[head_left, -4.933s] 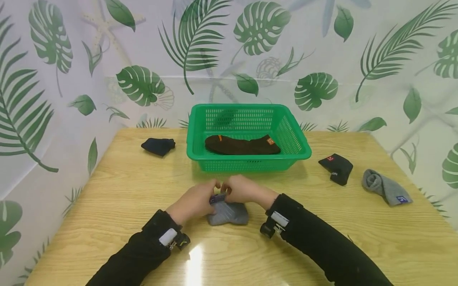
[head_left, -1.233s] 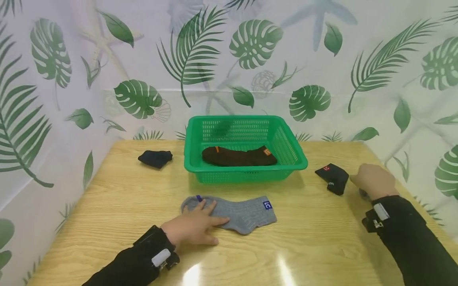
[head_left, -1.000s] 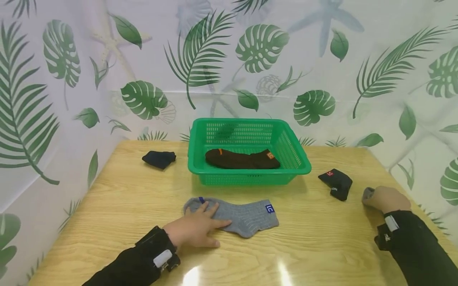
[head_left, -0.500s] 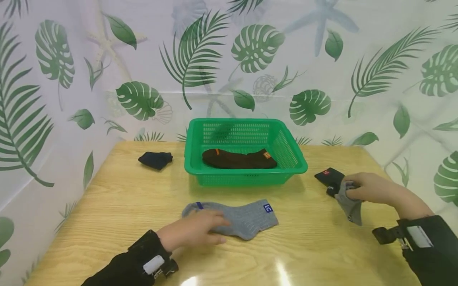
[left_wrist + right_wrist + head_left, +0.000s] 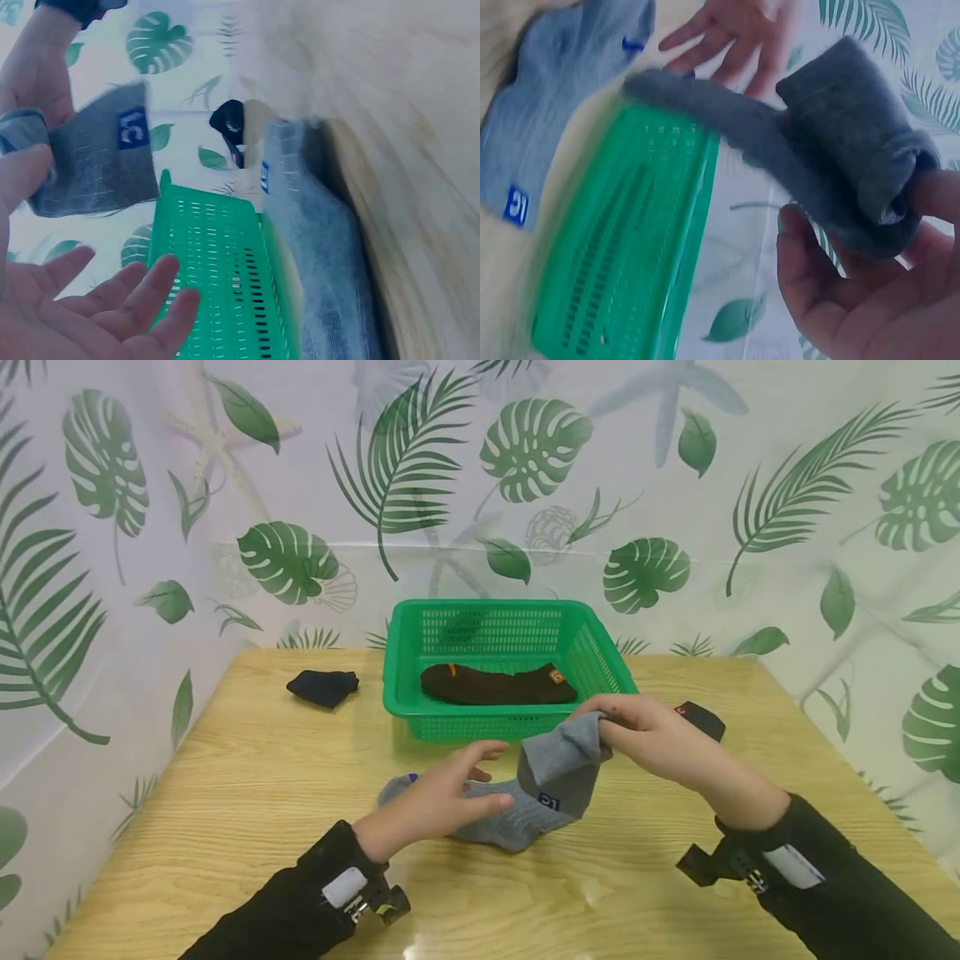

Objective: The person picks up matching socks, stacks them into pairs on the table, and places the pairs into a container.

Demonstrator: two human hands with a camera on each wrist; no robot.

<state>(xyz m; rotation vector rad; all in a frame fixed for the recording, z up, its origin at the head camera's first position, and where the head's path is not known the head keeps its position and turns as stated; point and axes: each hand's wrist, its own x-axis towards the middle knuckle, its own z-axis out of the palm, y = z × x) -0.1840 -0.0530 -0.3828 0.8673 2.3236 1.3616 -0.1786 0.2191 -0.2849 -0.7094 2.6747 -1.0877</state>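
Observation:
My right hand point(image 5: 663, 743) pinches a partly rolled grey sock point(image 5: 562, 760) with a blue label, held up over the table in front of the basket. In the right wrist view its rolled end point(image 5: 855, 127) sits between thumb and fingers while the rest hangs out. A second grey sock point(image 5: 498, 831) lies flat on the table, partly hidden behind my left hand point(image 5: 435, 797) and the held sock. That left hand hovers over it, its fingers spread and holding nothing, close to the hanging end of the held sock.
A green basket point(image 5: 480, 724) stands behind the hands, with dark brown socks point(image 5: 498, 685) inside. A folded dark sock point(image 5: 322, 687) lies at the back left. Another black sock point(image 5: 703, 720) is at the right, partly covered by my right forearm.
My right hand has picked the rolled grey sock off the right side and carried it left to the middle. The other grey sock was unfolded flat; my left hand has lifted off it.

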